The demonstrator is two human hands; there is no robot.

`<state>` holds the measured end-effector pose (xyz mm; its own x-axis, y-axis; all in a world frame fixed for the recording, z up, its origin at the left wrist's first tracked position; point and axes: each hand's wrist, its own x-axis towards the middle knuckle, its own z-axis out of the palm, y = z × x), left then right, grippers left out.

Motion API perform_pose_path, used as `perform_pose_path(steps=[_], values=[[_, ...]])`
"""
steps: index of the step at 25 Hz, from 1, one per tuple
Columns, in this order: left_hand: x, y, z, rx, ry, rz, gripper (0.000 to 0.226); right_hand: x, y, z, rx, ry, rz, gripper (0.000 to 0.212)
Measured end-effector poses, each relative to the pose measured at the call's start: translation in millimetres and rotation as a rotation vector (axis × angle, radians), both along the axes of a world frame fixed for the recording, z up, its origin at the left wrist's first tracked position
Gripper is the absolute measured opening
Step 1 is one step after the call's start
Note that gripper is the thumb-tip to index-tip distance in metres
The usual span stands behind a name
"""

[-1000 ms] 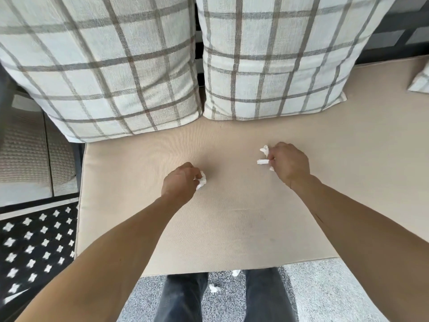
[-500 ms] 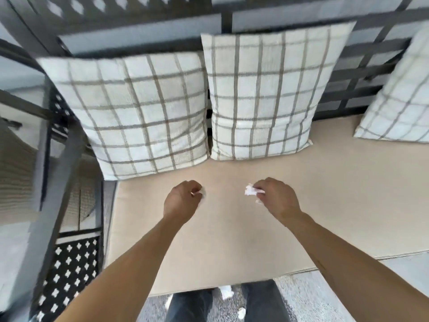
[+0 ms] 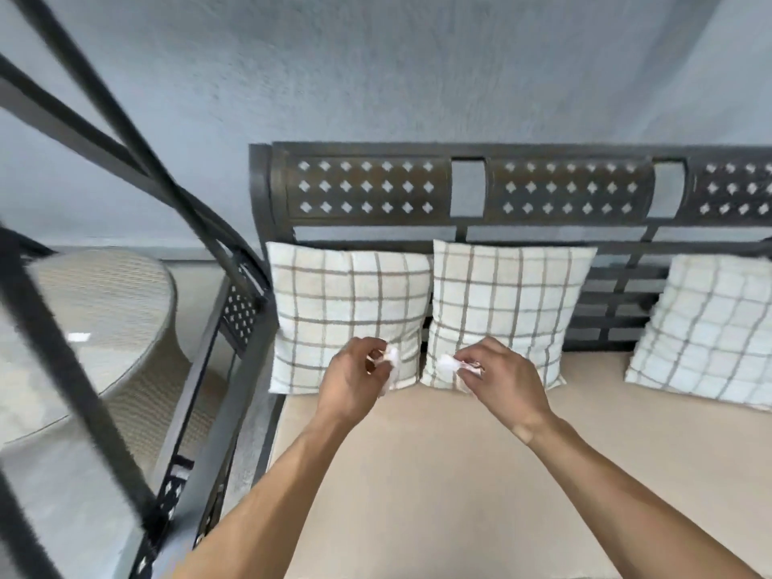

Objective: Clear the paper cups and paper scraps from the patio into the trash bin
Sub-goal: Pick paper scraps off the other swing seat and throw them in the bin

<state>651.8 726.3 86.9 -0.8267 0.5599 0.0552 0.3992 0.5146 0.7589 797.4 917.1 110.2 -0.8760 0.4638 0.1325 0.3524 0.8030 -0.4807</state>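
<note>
My left hand [image 3: 355, 380] is raised above the beige seat cushion [image 3: 438, 486] with its fingers closed around a white paper scrap [image 3: 392, 361]. My right hand [image 3: 501, 378] is held beside it, a short gap apart, pinching another crumpled white paper scrap [image 3: 449, 364]. Both hands hover in front of the checked pillows. No paper cups and no trash bin are in view.
Three checked pillows [image 3: 346, 315] [image 3: 505, 311] [image 3: 710, 328] lean on the dark metal sofa back [image 3: 468, 190]. A dark metal armrest [image 3: 217, 369] is on the left, with a round wicker table [image 3: 92, 323] beyond it. A grey wall stands behind.
Both hands lifted off the seat cushion with their paper scraps and drew closer together. The view tilted up, so the sofa back and wall appear and the floor scraps left the frame.
</note>
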Motion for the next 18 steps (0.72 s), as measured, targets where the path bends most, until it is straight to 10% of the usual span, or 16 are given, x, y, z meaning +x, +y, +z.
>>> perform_pose_path(steps=[18], values=[[223, -122, 94, 0.002, 0.299, 0.46, 0.017, 99, -66, 77, 0.017, 0.31, 0.504, 0.017]])
